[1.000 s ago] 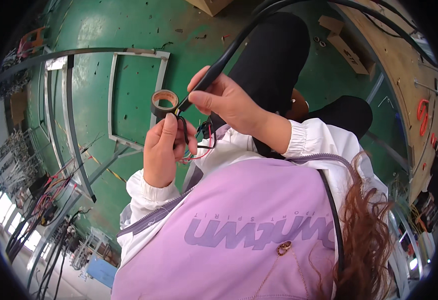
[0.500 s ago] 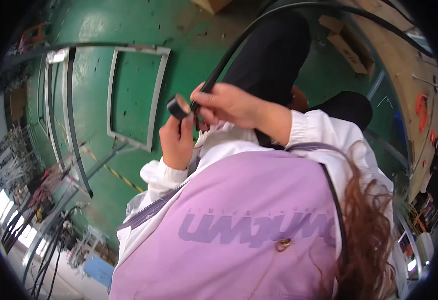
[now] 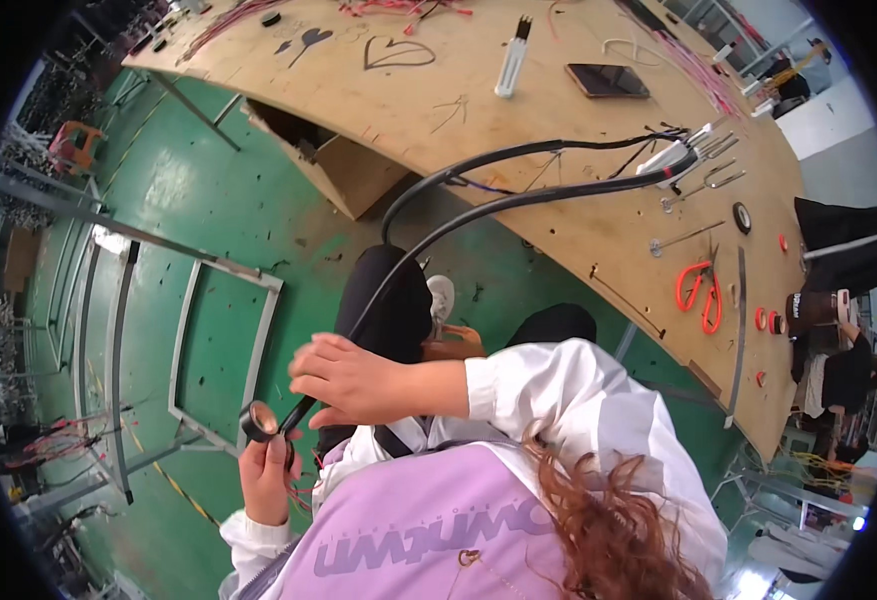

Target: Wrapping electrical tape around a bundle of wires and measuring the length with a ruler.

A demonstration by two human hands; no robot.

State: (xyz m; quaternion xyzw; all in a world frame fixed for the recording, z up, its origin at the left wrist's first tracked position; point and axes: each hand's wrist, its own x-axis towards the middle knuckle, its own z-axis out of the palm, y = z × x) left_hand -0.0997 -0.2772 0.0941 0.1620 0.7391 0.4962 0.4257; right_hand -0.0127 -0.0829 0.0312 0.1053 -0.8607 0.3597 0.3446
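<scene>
Left hand point(image 3: 266, 482): nearly closed, thumb and fingers pinching the black cable point(image 3: 498, 204) near its end.
Right hand point(image 3: 366, 382): fingers half bent over the cable; how tight, one cannot tell.
Tape roll point(image 3: 249, 424): black outside, at the left fingertips.
Cable: goes up from the hands onto the wooden table point(image 3: 478, 112).
Shirt point(image 3: 403, 498): big purple letters, small ones beside.
Table drawings: dark hearts point(image 3: 312, 37).

The worktop point(image 3: 618, 235) is matt wood. The cable point(image 3: 558, 191) crossing the worktop's edge has a smooth plastic sheath. The phone point(image 3: 607, 80) on the worktop is glossy; the box point(image 3: 356, 178) beneath is matt cardboard.
</scene>
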